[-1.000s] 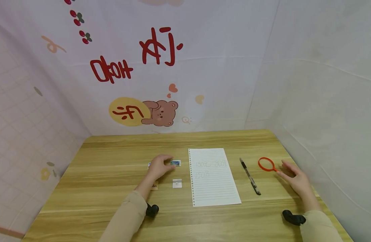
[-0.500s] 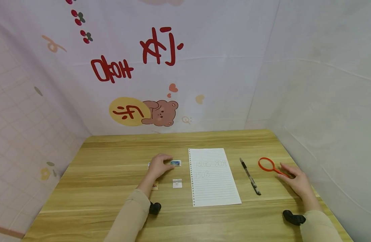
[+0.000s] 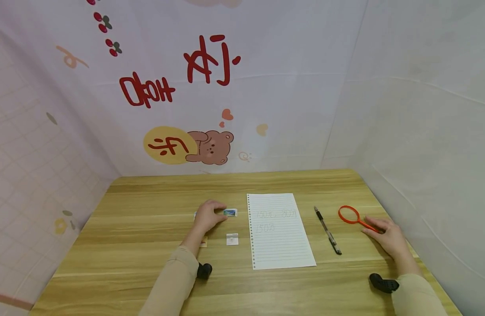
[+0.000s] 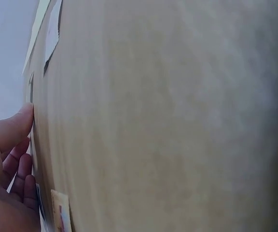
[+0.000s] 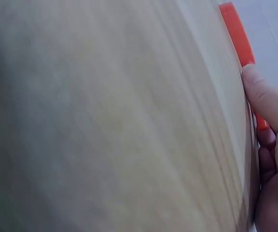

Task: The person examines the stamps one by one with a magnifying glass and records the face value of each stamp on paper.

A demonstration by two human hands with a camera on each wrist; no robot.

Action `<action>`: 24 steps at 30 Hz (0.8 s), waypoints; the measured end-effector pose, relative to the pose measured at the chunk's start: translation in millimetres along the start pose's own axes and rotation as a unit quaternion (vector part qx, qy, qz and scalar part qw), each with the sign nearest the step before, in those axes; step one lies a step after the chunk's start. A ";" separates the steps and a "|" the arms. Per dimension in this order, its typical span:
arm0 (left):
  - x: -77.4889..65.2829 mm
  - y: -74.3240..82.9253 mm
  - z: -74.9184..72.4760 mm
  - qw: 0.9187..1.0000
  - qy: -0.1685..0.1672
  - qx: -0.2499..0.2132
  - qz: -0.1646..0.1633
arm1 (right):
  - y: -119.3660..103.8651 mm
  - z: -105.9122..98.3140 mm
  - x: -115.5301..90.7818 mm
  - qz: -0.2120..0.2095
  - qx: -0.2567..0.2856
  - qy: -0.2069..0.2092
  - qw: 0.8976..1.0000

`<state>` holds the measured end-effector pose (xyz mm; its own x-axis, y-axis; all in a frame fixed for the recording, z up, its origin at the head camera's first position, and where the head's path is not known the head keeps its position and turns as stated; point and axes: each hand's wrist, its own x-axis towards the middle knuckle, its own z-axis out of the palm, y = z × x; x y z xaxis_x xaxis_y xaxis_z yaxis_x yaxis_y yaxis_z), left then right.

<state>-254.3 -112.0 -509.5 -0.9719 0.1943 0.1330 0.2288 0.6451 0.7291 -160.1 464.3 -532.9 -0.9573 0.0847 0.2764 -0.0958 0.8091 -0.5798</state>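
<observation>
My left hand [image 3: 205, 217] rests low over the table. Its thumb and forefinger lie apart at the left end of a small blue-green postage stamp [image 3: 230, 213]; the thumb tip reaches the stamp's edge in the left wrist view. Beneath and beside this hand are a partly hidden stamp [image 3: 195, 215] and a tan stamp [image 3: 204, 242]. A pale stamp [image 3: 232, 239] lies just nearer. On the right, my right hand [image 3: 390, 236] pinches the handle of a red magnifying glass [image 3: 359, 218], its thumb along the handle [image 5: 238, 34] in the right wrist view. The lens lies flat over the wood.
Between the hands lies a lined sheet of paper [image 3: 282, 245] with handwriting. A black pen [image 3: 327, 230] lies to its right. The wooden table [image 3: 147, 193] meets white printed cloth [image 3: 290, 131] at the back and sides.
My right hand has closed its thumb and fingers on the magnifying glass's handle. My left hand has stayed by the stamp, its forearm shifting slightly right.
</observation>
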 end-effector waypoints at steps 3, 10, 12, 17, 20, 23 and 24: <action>0.0 -0.1 -0.2 1.000 0.001 -0.002 0.001 | -0.1 0.9 -0.6 0.008 -0.006 0.003 1.000; -0.3 -1.1 -0.1 1.000 0.002 0.003 0.009 | -3.4 3.8 -3.1 0.023 -0.018 0.014 0.999; -0.2 -2.0 0.1 1.000 0.002 0.005 0.008 | -4.4 4.3 -3.2 0.022 -0.021 0.019 0.999; -0.8 -2.1 -0.4 1.000 0.000 0.001 0.003 | -7.4 2.8 -2.9 0.044 -0.001 0.039 0.998; -1.4 -1.4 -0.5 1.000 0.000 0.002 0.006 | -13.7 0.9 -1.3 0.065 0.034 0.051 0.996; -1.6 -0.9 -0.7 1.000 0.002 0.002 0.009 | -26.9 1.9 3.6 0.062 0.063 0.058 0.994; -1.9 -0.7 -0.9 1.000 0.002 0.001 0.008 | -32.7 3.5 5.8 0.054 0.071 0.057 0.994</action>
<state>-252.6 -113.4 -509.7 -0.9683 0.2011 0.1480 0.2445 0.6438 0.7251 -163.5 436.3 -515.0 -0.9277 0.2385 0.2873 -0.0399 0.7017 -0.7114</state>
